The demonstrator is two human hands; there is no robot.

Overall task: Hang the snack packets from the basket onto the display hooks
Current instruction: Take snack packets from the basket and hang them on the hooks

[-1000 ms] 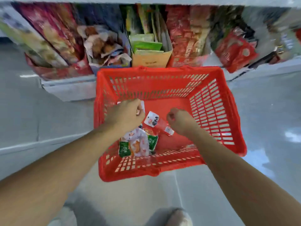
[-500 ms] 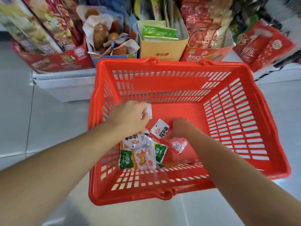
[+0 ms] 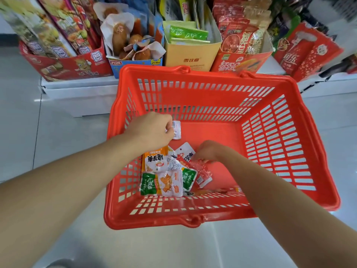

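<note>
**Q:** Left hand?
**A:** My left hand (image 3: 152,130) is fisted over the left part of the red slotted plastic basket (image 3: 150,222). It grips a small white barcode-printed packet (image 3: 176,130), which pokes out on the thumb side. There may be more in the fist, I cannot tell.

**Q:** Right?
**A:** My right hand (image 3: 207,151) is down inside the basket, fingers curled onto the top edge of a small red foil packet (image 3: 202,174). It is touching the packet for sure. Pinching or not, I cannot tell, because the fingertips are hidden.

**Q:** Other snacks?
**A:** A loose heap lies on the basket bottom toward the near-left corner, between my forearms.
- Orange-and-white packet (image 3: 154,160), far left.
- Green-and-white packet (image 3: 148,183), near left.
- Clear packet with orange pieces (image 3: 170,183), just beside the green one.
- Second green-and-white packet (image 3: 189,177), right of that.
- White packet with dark lettering (image 3: 186,151), just beside my right hand.
- The red foil packet lies at the heap's right edge.

**Q:** Basket sits where?
**A:** On the pale glossy tiled floor (image 3: 58,122), just before a low white shelf base (image 3: 77,89). On the base stand a red cardboard display box (image 3: 67,68), a blue box of brown wrapped snacks (image 3: 135,61), a plain yellow carton (image 3: 191,59) and an orange-red box (image 3: 237,62), all holding stock.
</note>
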